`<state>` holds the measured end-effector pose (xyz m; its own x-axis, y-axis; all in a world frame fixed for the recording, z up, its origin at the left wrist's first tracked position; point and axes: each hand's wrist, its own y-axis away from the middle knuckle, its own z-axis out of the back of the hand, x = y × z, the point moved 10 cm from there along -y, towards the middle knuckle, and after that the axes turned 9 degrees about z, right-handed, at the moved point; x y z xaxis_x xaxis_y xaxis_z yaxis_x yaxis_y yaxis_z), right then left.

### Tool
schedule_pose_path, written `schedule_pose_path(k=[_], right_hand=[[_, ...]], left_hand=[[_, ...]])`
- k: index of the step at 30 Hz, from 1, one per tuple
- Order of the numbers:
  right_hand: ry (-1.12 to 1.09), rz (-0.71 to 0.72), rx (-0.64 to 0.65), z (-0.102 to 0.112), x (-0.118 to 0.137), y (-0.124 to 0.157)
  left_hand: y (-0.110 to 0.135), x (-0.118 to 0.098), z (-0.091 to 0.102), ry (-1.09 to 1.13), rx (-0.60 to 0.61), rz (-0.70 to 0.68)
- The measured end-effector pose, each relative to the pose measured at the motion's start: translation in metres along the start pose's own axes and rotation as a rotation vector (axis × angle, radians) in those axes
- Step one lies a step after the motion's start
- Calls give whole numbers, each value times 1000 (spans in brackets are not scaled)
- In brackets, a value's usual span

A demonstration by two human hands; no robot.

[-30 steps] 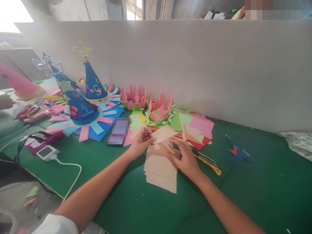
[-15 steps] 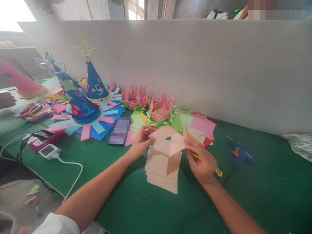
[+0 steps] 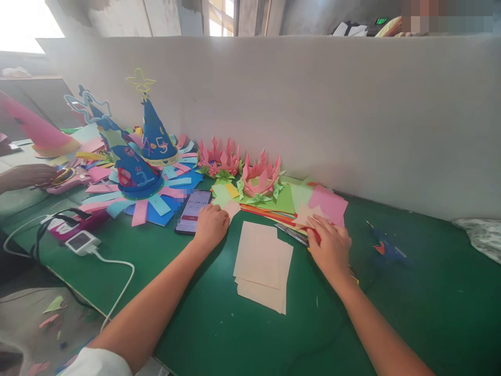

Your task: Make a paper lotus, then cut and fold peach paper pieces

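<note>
My left hand is closed at the phone's right edge, its curled fingertips at a piece of peach paper. The phone lies partly under that hand and shows a timer. My right hand pinches another peach paper piece over the coloured sheets; its fingers hide part of it. Below this hand lie scissors, blades pointing left, with the yellow handles mostly covered. Between both hands, a few peach sheets overlap on the green table.
Two pink paper crowns stand behind coloured sheets. Blue cone hats with paper strips are at left, near a white cabled device. A blue tool lies right. Another person's hand reaches in from the left.
My hands have moved apart from above the peach sheets, each carrying peach paper outward. The scissors' blades and phone screen now show. The other person's hand has come further in at left.
</note>
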<state>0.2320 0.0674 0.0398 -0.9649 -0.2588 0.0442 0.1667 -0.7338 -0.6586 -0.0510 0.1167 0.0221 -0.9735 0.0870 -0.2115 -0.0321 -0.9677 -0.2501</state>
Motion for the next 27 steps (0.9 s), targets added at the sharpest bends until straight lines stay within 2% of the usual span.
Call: schedule_pose_path(k=[2, 5, 8, 10, 12, 15, 18, 27], right_hand=[[20, -8, -17, 7, 4, 0], [-140, 151, -13, 12, 33, -3], [-327, 367, 199, -5, 75, 4], [-356, 431, 334, -15, 94, 12], [-355, 453, 416, -22, 105, 18], [-346, 461, 471, -27, 110, 23], [-346, 457, 490, -31, 108, 25], [-402, 459, 462, -29, 110, 25]], left_hand=[[1, 2, 4, -16, -50, 5], [2, -2, 8, 53, -110, -36], [8, -21, 5, 215, -75, -172], [16, -39, 1, 317, -2, -290], [28, -58, -4, 382, 95, -421], [45, -76, -16, 366, 233, -541], [51, -81, -26, 325, 308, -555], [46, -73, -30, 377, 248, -504]])
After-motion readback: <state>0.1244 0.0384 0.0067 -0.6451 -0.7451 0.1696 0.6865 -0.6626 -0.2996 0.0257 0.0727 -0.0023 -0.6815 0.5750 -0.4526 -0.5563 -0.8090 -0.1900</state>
